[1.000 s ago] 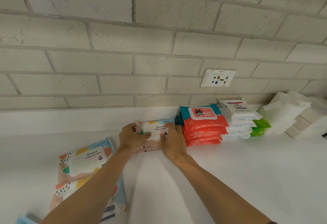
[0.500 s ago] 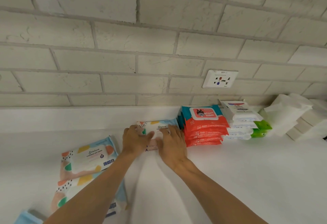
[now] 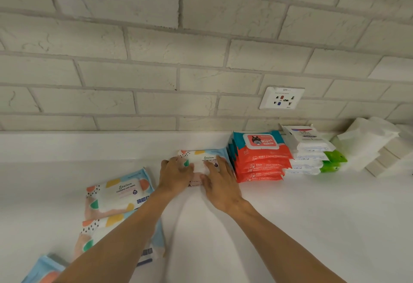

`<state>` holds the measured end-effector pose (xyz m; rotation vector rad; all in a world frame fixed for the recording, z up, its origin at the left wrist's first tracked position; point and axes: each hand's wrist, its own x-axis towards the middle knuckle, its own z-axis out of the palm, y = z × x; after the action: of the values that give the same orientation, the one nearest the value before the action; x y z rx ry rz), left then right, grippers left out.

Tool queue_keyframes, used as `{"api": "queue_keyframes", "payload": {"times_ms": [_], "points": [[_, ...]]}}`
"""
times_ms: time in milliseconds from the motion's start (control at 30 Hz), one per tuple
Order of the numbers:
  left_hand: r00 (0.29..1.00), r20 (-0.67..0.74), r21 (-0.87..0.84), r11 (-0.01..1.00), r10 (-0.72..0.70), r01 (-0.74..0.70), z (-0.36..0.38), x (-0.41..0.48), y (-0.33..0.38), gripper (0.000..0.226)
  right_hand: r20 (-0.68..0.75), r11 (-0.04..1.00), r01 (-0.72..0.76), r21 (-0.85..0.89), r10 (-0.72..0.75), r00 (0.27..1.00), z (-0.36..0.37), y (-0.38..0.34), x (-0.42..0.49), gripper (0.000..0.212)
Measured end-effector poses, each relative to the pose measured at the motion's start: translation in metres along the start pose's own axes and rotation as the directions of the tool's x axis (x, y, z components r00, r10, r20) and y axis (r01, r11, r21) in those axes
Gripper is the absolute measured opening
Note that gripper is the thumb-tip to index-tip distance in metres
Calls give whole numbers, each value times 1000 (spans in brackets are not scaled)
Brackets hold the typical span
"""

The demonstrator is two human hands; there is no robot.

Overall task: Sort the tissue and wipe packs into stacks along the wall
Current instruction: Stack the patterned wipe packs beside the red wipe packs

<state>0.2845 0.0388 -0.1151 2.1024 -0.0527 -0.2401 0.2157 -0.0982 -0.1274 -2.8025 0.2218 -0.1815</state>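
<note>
Left hand [image 3: 176, 176] grips Stalove pack [image 3: 202, 161], fingers curled round its end. Right hand [image 3: 220, 183] presses flat on top, fingers straight.

Flat pastel wipe pack [image 3: 207, 158] beside red stack [image 3: 264, 161].

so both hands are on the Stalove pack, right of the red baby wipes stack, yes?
No. The left hand and right hand are on the Stalove pack, but the head view shows it left of the red baby wipes stack, not right.
</note>
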Motion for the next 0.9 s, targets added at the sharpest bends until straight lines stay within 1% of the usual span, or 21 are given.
{"api": "queue_keyframes", "payload": {"times_ms": [200, 233, 300, 367, 467, 533, 633, 733, 800, 900], "points": [[1000, -24, 22, 1000, 4, -4, -22, -11, -8, 64, 22, 1000, -26, -7, 26, 999, -5, -10, -4, 50], [1000, -23, 22, 1000, 18, -17, -27, -13, -9, 63, 15, 1000, -24, 1, 24, 1000, -6, -13, -6, 49], [998, -18, 65, 996, 66, -65, -40, -19, -11, 50, -12, 999, -5, 35, 5, 1000, -8, -25, -11, 42], [994, -22, 107, 989, 107, -105, -54, -25, -13, 38, -26, 994, 21, 104, -18, 999, -11, -41, -18, 30], [988, -20, 162, 976, 151, -145, -75, -36, -19, 32, -55, 979, 105, 175, -96, 994, -17, -66, -32, 19], [986, -12, 188, 968, 169, -163, -91, -46, -23, 28, -23, 962, 117, 246, -115, 993, -18, -82, -42, 17], [981, 0, 209, 959, 195, -191, -113, -60, -30, 21, 104, 935, 35, 352, -76, 992, -11, -99, -54, 22], [978, 43, 257, 944, 205, -209, -134, -77, -38, 13, 227, 919, -58, 389, -35, 973, -2, -110, -64, 28], [980, 85, 283, 938, 181, -198, -146, -85, -47, 18, 291, 905, -127, 405, 3, 957, 3, -116, -71, 38], [984, 135, 356, 921, 117, -158, -158, -94, -63, 28, 310, 899, -194, 392, 70, 948, 12, -125, -80, 55]]}}
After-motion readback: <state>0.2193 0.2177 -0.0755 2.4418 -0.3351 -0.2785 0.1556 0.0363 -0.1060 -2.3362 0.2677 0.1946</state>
